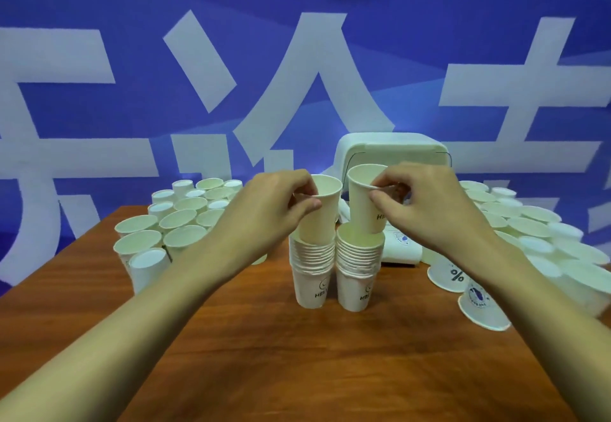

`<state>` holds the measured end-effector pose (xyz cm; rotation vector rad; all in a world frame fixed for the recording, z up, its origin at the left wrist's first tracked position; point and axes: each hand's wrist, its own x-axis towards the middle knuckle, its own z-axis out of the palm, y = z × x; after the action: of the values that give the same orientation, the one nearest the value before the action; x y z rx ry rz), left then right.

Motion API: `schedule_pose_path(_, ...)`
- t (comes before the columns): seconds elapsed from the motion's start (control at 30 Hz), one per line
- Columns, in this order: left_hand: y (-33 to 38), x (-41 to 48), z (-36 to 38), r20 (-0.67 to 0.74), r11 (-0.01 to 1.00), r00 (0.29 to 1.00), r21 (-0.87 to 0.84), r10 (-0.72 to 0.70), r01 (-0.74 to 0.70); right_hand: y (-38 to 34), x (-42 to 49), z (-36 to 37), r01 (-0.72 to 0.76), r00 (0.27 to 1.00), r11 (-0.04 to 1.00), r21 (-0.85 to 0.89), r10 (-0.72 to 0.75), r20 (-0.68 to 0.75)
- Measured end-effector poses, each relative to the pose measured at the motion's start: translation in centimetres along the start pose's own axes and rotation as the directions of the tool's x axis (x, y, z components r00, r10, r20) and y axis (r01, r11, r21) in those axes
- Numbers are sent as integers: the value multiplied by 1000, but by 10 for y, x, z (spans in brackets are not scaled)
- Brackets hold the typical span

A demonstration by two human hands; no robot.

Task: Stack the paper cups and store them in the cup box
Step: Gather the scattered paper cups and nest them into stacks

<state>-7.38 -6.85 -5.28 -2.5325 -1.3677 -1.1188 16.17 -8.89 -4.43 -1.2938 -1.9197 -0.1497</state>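
Two stacks of white paper cups stand side by side mid-table: the left stack (310,269) and the right stack (358,271). My left hand (274,203) pinches the rim of a white cup (322,213) whose base sits inside the top of the left stack. My right hand (426,203) pinches the rim of another cup (365,203), tilted, its base just above the right stack's mouth. Behind them stands the white cup box (393,153), partly hidden by my hands.
Several loose upright cups (172,223) crowd the table's back left. More cups (529,233) lie and stand at the right, some upside down (482,306). The wooden table (297,355) ends at a blue banner wall behind.
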Motion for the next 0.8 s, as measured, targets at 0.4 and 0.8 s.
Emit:
schedule_pose_path(0.4, -16, -7, 19, 222, 992, 974, 125, -35, 7, 8, -11, 26, -56, 965, 995, -83, 75, 252)
schedule_pose_path(0.8, -26, -8, 59, 129, 988, 992, 157, -11, -10, 31, -3, 59, -21, 974, 973, -230, 72, 216)
